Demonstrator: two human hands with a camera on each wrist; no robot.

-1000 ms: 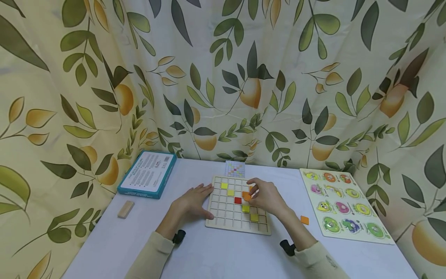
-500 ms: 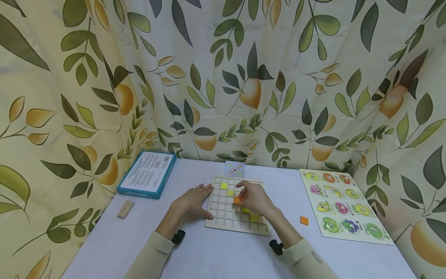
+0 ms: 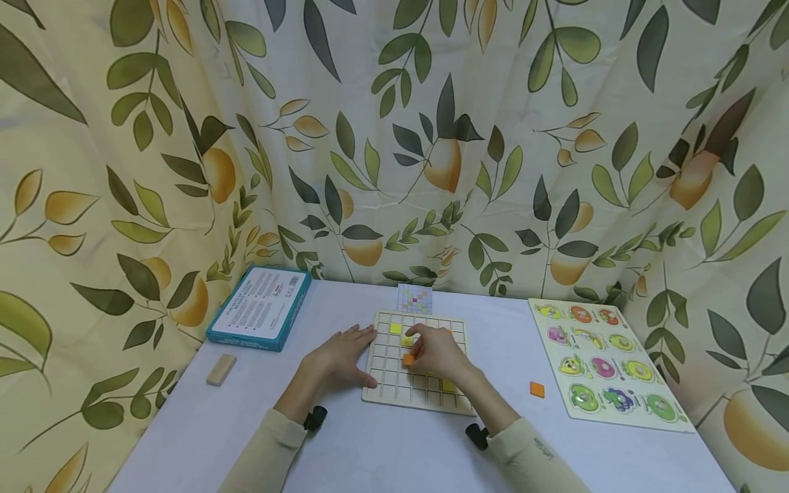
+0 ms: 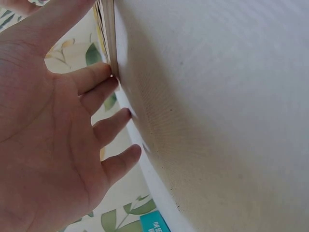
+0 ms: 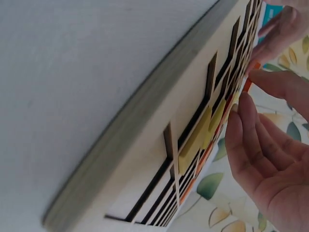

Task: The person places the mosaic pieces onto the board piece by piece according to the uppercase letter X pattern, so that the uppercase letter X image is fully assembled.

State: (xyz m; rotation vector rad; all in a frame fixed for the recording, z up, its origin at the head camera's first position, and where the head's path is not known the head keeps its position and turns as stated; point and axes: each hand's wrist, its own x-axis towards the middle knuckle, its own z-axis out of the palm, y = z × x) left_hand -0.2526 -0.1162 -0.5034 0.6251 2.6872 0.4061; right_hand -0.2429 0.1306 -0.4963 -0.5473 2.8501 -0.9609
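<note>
A wooden grid board [image 3: 385, 395] lies on the table with several coloured square tiles in its cells. Yellow tiles [image 3: 396, 329] run diagonally across it; my right hand covers part of that row. With thumb and fingers, my right hand [image 3: 439, 354] pinches an orange square tile [image 3: 408, 359] over the board's middle-left cells. The right wrist view shows the orange tile [image 5: 248, 84] by the thumb tip, close over the grid. My left hand [image 3: 339, 356] rests at the board's left edge, fingers spread, fingertips [image 4: 108, 70] right at its side.
A loose orange tile [image 3: 537, 389] lies right of the board. Beyond it is a fruit puzzle board [image 3: 616, 366]. A small pattern card [image 3: 415, 298] lies behind the grid. At left are a teal box [image 3: 259, 308] and a small wooden block [image 3: 221, 370].
Holding the orange tile, my right hand has moved left across the board, from its right side to the middle-left cells. The left hand stays in place.
</note>
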